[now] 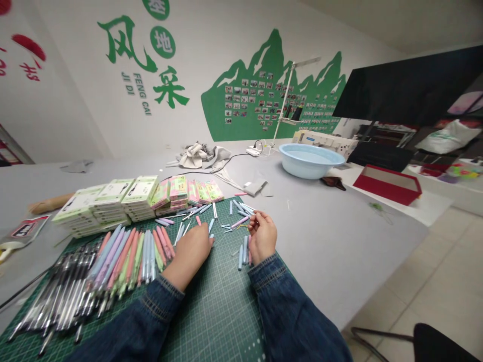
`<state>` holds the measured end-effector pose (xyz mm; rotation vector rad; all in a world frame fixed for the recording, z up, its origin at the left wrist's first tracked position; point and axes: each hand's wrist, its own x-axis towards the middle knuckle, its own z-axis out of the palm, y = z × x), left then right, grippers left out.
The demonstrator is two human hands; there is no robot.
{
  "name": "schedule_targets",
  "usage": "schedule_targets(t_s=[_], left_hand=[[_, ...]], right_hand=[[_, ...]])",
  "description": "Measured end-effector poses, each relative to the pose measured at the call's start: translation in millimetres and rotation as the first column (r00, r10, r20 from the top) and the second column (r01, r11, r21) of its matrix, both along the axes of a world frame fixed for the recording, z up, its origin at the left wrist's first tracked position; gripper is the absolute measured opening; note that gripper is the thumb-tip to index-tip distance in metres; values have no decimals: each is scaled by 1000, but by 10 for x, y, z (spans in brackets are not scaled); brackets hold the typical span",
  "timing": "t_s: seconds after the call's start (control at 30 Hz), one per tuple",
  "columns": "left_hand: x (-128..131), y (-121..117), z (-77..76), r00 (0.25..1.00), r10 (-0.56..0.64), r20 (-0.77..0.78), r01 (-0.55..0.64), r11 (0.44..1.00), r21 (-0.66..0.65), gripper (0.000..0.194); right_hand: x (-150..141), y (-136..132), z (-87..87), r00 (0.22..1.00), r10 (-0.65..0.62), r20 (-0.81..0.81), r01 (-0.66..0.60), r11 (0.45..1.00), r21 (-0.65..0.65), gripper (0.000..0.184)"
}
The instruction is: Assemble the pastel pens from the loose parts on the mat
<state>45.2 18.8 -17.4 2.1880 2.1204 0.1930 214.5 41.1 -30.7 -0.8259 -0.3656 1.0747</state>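
Observation:
My left hand (193, 250) is low over the green cutting mat (211, 306), back up, with fingers curled in and largely hidden. Short blue pen parts (211, 226) lie by its fingertips. My right hand (263, 236) is turned partly palm up, its fingers closed together; what they hold is too small to make out. Beside it lie loose blue pen barrels (240, 257), and a scatter of blue and purple pen parts (241, 221) is just beyond. Left of my left hand is a row of pastel pens (132, 256), next to many clear pens with black parts (64, 286).
Stacked white-and-green boxes (109, 193) and small pink-and-green boxes (179, 190) line the mat's far edge. Farther back are crumpled cloth (198, 155), a black cable (222, 167), a light-blue basin (309, 161) and a sewing machine (324, 141). A red box (388, 185) is at right.

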Motion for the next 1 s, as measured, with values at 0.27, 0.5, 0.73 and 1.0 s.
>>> schedule_targets(t_s=[0.27, 0.5, 0.73, 1.0], left_hand=[[533, 751, -36, 977, -196, 82, 184, 973, 137, 26], [501, 730, -182, 981, -136, 137, 107, 973, 202, 15], [4, 643, -64, 972, -96, 216, 41, 969, 244, 19], [-18, 590, -210, 989, -115, 94, 91, 970, 227, 12]], right_hand=[[-55, 28, -71, 999, 37, 16, -37, 999, -22, 13], [-72, 22, -84, 997, 74, 26, -73, 997, -25, 14], [-104, 28, -100, 993, 88, 82, -84, 995, -54, 12], [-149, -3, -111, 988, 86, 125, -81, 996, -46, 12]])
